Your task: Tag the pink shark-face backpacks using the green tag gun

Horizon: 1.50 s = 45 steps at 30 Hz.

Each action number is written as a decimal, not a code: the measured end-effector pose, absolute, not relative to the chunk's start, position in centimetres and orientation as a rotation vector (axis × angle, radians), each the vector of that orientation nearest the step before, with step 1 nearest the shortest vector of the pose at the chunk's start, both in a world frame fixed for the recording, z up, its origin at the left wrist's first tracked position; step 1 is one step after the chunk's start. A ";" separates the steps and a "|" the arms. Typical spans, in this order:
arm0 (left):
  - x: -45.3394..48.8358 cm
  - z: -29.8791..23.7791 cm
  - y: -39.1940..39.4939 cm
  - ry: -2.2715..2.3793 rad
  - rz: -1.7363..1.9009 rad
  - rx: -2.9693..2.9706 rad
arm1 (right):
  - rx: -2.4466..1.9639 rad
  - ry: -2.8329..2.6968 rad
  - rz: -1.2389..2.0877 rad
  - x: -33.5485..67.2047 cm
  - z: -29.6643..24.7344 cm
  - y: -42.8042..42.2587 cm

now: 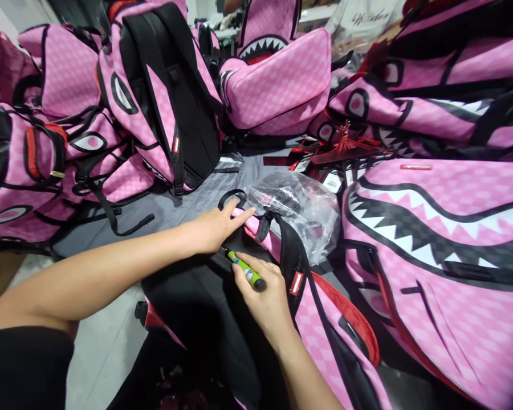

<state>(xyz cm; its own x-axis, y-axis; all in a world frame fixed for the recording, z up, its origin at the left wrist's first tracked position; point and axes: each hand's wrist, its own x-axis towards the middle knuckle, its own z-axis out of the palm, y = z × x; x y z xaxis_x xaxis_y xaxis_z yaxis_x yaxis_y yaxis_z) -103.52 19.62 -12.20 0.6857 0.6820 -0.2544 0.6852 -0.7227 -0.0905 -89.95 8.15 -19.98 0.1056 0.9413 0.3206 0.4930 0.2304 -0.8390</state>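
A backpack (pixel 196 307) with a black back panel, pink checked sides and a red-lined edge lies in front of me. My left hand (pixel 214 228) grips its upper part beside a black loop; some of its fingers are hidden. My right hand (pixel 263 290) is closed around a slim green pen-shaped tool (pixel 247 271) with a printed pattern and a black end. The tool's narrow tip points at the black fabric close under my left hand. I cannot make out exactly what kind of tool it is, or whether the tip touches the fabric.
Pink shark-face backpacks (pixel 162 97) stand along the left and back of the grey-covered table (pixel 188 208). Another backpack (pixel 444 228) lies close on the right, below a stack of more. A clear plastic bag (pixel 312 210) and red tags (pixel 342 151) lie beyond my hands.
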 end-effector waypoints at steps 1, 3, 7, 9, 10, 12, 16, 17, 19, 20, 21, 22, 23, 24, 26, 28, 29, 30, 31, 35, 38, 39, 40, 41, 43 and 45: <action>-103.5 -12.2 19.7 1.170 -0.438 2.867 | -1.403 -1.524 0.601 -89.8 -20.0 8.2; -103.4 -12.1 19.9 1.181 -0.462 2.847 | -1.387 -1.512 0.681 -89.6 -20.0 8.2; -103.2 -11.7 20.0 1.168 -0.483 2.822 | -1.415 -1.471 0.717 -89.6 -19.7 8.5; -103.1 -11.6 20.0 1.167 -0.492 2.819 | -1.414 -1.470 0.718 -89.8 -19.6 8.6; -103.1 -11.6 20.0 1.170 -0.500 2.816 | -1.408 -1.479 0.728 -89.8 -19.5 8.7; -103.1 -11.6 20.1 1.171 -0.519 2.811 | -1.414 -1.499 0.724 -89.9 -19.3 8.8; -103.1 -11.8 20.3 1.152 -0.525 2.816 | -1.443 -1.506 0.678 -90.1 -19.0 8.9; -103.1 -11.8 20.3 1.152 -0.518 2.817 | -1.447 -1.516 0.677 -90.1 -19.0 8.9; -103.1 -11.8 20.4 1.155 -0.515 2.815 | -1.474 -1.533 0.647 -90.2 -18.9 8.9; -103.1 -11.8 20.4 1.157 -0.522 2.811 | -1.491 -1.528 0.631 -90.3 -18.9 8.9; -103.1 -11.8 20.4 1.156 -0.533 2.804 | -1.500 -1.515 0.630 -90.3 -18.9 8.9; -103.1 -11.8 20.4 1.151 -0.539 2.799 | -1.494 -1.500 0.649 -90.3 -18.9 8.9; -103.1 -11.8 20.4 1.149 -0.537 2.798 | -1.481 -1.490 0.680 -90.3 -18.9 8.9; -103.1 -11.9 20.4 1.144 -0.529 2.799 | -1.468 -1.489 0.712 -90.3 -18.9 9.0; -103.2 -12.2 20.5 1.141 -0.498 2.813 | -1.458 -1.489 0.761 -90.1 -18.9 9.1; -103.3 -12.5 20.7 1.144 -0.491 2.821 | -1.445 -1.469 0.830 -89.9 -18.8 9.2; -103.3 -12.6 20.7 1.146 -0.499 2.816 | -1.429 -1.452 0.884 -89.7 -18.7 9.2; -103.2 -12.7 20.8 1.146 -0.507 2.810 | -1.413 -1.441 0.934 -89.6 -18.7 9.3; -103.2 -12.8 20.8 1.145 -0.511 2.805 | -1.408 -1.438 0.961 -89.5 -18.7 9.3; -103.1 -12.8 21.0 1.136 -0.519 2.802 | -1.441 -1.471 0.888 -89.2 -18.7 9.4; -103.1 -12.6 21.0 1.144 -0.538 2.788 | -1.427 -1.493 0.920 -89.1 -18.6 9.4; -103.1 -12.6 21.0 1.139 -0.538 2.781 | -1.435 -1.498 0.920 -89.2 -18.5 9.4; -103.0 -12.6 21.1 1.135 -0.538 2.772 | -1.445 -1.500 0.906 -89.2 -18.5 9.5; -103.0 -12.5 21.1 1.133 -0.539 2.762 | -1.453 -1.501 0.884 -89.3 -18.4 9.5; -103.0 -12.5 21.1 1.135 -0.547 2.748 | -1.454 -1.509 0.860 -89.4 -18.4 9.4; -103.0 -12.5 21.1 1.140 -0.544 2.751 | -1.468 -1.522 0.850 -89.4 -18.3 9.4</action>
